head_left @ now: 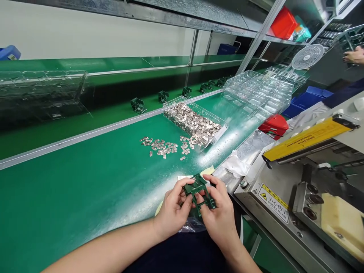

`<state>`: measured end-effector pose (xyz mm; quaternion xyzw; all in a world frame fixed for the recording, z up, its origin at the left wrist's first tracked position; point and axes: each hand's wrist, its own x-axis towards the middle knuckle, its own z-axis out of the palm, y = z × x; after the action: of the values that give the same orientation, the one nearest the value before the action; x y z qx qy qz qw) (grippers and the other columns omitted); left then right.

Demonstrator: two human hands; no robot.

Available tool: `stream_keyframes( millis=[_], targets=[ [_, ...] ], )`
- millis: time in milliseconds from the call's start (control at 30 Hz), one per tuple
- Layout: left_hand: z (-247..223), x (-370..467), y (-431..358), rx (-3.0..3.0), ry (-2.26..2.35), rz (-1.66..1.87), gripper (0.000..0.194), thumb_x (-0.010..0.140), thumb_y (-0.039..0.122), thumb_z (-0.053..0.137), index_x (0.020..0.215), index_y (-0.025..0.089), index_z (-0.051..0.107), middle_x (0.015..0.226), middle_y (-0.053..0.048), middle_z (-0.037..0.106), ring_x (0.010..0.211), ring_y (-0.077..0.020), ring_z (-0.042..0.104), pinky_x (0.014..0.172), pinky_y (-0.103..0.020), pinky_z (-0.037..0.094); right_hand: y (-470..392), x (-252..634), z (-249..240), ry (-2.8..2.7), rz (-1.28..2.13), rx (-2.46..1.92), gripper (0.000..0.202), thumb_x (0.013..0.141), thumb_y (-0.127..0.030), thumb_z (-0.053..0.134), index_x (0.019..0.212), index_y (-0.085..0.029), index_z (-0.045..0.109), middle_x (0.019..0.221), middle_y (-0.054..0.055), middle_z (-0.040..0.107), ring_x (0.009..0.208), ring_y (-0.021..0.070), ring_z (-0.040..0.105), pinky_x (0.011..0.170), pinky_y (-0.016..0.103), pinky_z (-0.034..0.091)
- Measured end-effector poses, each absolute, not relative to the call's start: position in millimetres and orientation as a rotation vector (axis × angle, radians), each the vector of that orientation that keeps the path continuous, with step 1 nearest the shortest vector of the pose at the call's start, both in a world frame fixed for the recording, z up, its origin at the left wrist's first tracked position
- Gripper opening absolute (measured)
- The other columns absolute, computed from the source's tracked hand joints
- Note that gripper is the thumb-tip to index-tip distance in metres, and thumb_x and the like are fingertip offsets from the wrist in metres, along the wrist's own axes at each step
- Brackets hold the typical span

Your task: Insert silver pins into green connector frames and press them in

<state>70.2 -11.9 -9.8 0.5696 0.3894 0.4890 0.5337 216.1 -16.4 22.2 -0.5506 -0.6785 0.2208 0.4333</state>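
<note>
Close to my body at the front edge of the bench, a dark green plastic frame part (200, 184) is held between both hands. My left hand (173, 208) grips its left side with thumb and fingers. Around its right side are the fingers and thumb of my right hand (220, 212). Whether a small metal piece sits under my thumbs cannot be made out. Ahead on the green bench top lie several loose small metal pieces (163, 148). Just behind them stands a clear plastic tray (215, 137) heaped with more such pieces.
Several similar green parts (138, 105) stand in a row on the belt beyond the metal rail (113, 127). Clear blister trays (258, 91) are stacked at the back right. A machine (273, 204) with a yellow bar borders my right side. Another person's hand (354, 56) shows far right.
</note>
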Motion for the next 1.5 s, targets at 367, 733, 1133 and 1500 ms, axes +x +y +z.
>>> stream_keyframes(
  millis=[367, 733, 1133, 1500],
  targets=[
    [-2.1, 76.5, -15.8, 1.246, 0.855, 1.172, 0.026, 0.091, 0.027, 0.054, 0.117, 0.026, 0.049, 0.079, 0.001, 0.054, 0.061, -0.0092, 0.051, 0.062, -0.02, 0.053, -12.8, 216.6, 13.5, -1.065, 1.272, -1.144, 0.028, 0.073, -0.035, 0.08, 0.068, -0.019, 0.057, 0.116, 0.007, 0.057, 0.108, 0.025, 0.055, 0.086, 0.031, 0.047],
    [0.7, 81.2, -15.1, 1.193, 0.917, 1.148, 0.029, 0.088, 0.031, 0.058, 0.115, 0.024, 0.05, 0.079, 0.001, 0.054, 0.061, -0.0098, 0.051, 0.059, -0.021, 0.054, -14.8, 206.5, 0.9, -0.79, 1.376, -1.055, 0.035, 0.074, -0.033, 0.079, 0.079, -0.022, 0.047, 0.077, -0.003, 0.05, 0.07, 0.0133, 0.049, 0.059, 0.022, 0.045],
    [-0.9, 87.3, -15.2, 1.186, 0.873, 1.038, 0.035, 0.085, 0.034, 0.064, 0.115, 0.022, 0.049, 0.087, -0.002, 0.056, 0.065, -0.0109, 0.055, 0.062, -0.026, 0.057, -15.7, 219.3, 4.3, -0.679, 1.534, -0.907, 0.043, 0.069, -0.033, 0.079, 0.081, -0.025, 0.038, 0.073, -0.006, 0.049, 0.06, 0.0134, 0.051, 0.043, 0.019, 0.043],
    [42.8, 131.1, 5.3, 1.516, 0.648, 0.616, 0.037, 0.088, 0.031, 0.059, 0.123, 0.023, 0.052, 0.077, -0.002, 0.058, 0.06, -0.0136, 0.059, 0.057, -0.026, 0.054, -60.3, 322.2, 37.1, -1.481, 0.836, -1.123, 0.069, 0.065, -0.038, 0.088, 0.127, -0.032, 0.058, 0.128, 0.007, 0.057, 0.122, 0.031, 0.049, 0.105, 0.045, 0.038]
  ],
)
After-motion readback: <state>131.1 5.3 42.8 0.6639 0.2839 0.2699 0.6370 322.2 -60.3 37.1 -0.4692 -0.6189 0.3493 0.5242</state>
